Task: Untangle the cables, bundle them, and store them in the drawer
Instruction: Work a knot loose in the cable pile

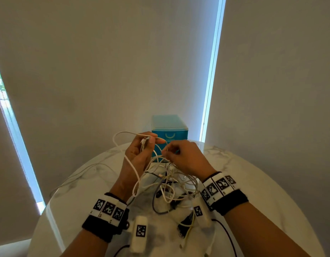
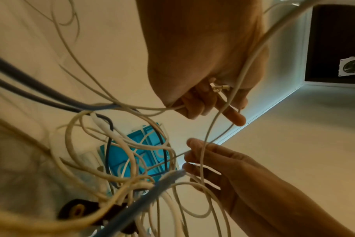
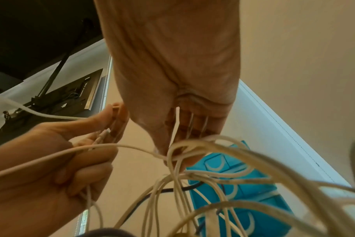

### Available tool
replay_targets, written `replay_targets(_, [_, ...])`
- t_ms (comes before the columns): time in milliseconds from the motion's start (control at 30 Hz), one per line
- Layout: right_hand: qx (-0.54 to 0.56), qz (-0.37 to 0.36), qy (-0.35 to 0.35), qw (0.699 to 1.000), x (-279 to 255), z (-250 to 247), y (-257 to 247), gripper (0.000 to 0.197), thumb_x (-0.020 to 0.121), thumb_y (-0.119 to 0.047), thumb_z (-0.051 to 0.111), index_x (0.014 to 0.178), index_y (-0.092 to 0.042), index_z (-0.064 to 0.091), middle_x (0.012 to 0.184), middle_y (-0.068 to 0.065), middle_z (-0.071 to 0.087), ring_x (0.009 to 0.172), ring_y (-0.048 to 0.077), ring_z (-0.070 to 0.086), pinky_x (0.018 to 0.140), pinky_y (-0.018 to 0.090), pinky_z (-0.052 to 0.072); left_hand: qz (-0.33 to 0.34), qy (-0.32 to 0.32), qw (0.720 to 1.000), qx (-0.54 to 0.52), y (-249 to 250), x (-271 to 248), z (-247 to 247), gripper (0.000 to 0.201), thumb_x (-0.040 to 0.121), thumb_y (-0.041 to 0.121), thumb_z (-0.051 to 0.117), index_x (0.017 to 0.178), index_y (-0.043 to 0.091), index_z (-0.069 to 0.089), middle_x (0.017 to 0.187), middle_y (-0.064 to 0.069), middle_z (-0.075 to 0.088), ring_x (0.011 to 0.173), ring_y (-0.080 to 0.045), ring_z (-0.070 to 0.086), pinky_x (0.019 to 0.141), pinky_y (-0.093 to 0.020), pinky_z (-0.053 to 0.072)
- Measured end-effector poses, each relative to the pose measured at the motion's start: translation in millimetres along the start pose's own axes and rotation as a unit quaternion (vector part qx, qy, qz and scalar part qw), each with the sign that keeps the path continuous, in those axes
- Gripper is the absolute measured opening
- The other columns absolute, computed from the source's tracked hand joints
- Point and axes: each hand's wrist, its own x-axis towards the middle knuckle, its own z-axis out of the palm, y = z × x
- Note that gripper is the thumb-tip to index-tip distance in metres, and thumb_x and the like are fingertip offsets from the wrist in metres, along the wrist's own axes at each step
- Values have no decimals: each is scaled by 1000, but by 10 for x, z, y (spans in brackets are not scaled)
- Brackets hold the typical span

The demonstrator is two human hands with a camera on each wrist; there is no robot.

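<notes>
A tangle of white, grey and dark cables lies on the white marble table, partly lifted. My left hand is raised above the pile and grips a white cable near its plug ends, a loop arching to its left. My right hand pinches several white strands just right of it. In the left wrist view the left fingers curl round the cable and small plugs. In the right wrist view the right fingertips pinch a bunch of strands. The blue drawer unit stands behind the hands, drawers closed.
The round table's edge curves close to the wall behind the drawer unit. A thin cable trails left across the table. Small white tagged blocks hang by both wrists. Window strips flank the wall at left and right.
</notes>
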Motion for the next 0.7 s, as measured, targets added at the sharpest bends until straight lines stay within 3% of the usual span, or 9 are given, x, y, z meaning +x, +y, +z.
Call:
replay_targets(33, [19,-1,39,999,33,-21,-3,7,99,-30,75,101,-26,80,90,-14,76,84,-3,70,76,15,52,2,-11,1000,15,15,7,-8,20,110,13,53,126,2,59,115,-16,79,50,-1,53,51,-14,46])
replay_targets(100, [82,-5,154,985,77,-118,-4,7,100,-20,74,95,-22,79,82,-11,78,75,-2,74,69,14,58,-18,-46,998,49,22,5,-42,29,107,8,59,136,6,58,115,-11,80,83,-8,77,76,-19,60])
replay_targets(200, [202,24,226,952,121,-310,-4,6,98,-16,76,95,-19,80,79,-3,81,74,7,79,73,22,64,-133,-129,978,98,46,-19,-103,50,100,11,73,146,20,57,117,-8,81,112,-18,77,99,-31,61])
replay_targets(267, [269,44,217,937,115,-419,-48,3,96,-17,79,97,-15,81,82,2,82,77,15,81,78,32,67,-193,-158,961,118,37,-37,-110,48,98,9,75,143,20,62,118,-3,81,107,-3,76,89,-16,59])
replay_targets(367, [334,17,262,905,105,-543,-112,7,98,-15,78,103,-12,80,87,6,83,82,19,82,75,26,64,-200,-127,955,178,2,-25,-114,35,101,16,73,134,24,69,103,6,79,68,14,67,61,0,46])
replay_targets(400, [344,12,240,908,89,-558,-129,9,99,-16,77,105,-10,79,90,7,83,84,20,82,74,25,63,-204,-110,956,179,-18,-22,-120,32,100,20,74,132,28,70,99,7,78,63,13,65,61,0,46])
replay_targets(500, [332,3,143,932,-4,-492,-86,12,101,-13,73,111,-6,77,94,9,83,88,24,82,76,30,64,-194,-49,969,144,-71,-7,-131,25,100,22,75,125,22,76,99,-1,83,87,0,77,81,-15,60])
replay_targets(600, [366,-1,144,919,-166,-394,34,15,103,-16,71,113,-6,76,96,10,82,93,27,81,75,29,61,-143,-8,982,122,-43,-12,-112,16,100,17,75,115,14,79,97,-10,83,88,-9,78,74,-11,55])
replay_targets(700, [417,17,67,906,-338,-215,193,19,102,-19,70,114,-5,75,103,19,80,100,34,77,90,49,58,-121,-58,981,139,-67,-23,-82,26,96,25,80,121,29,77,102,-1,82,100,-12,78,86,-17,57])
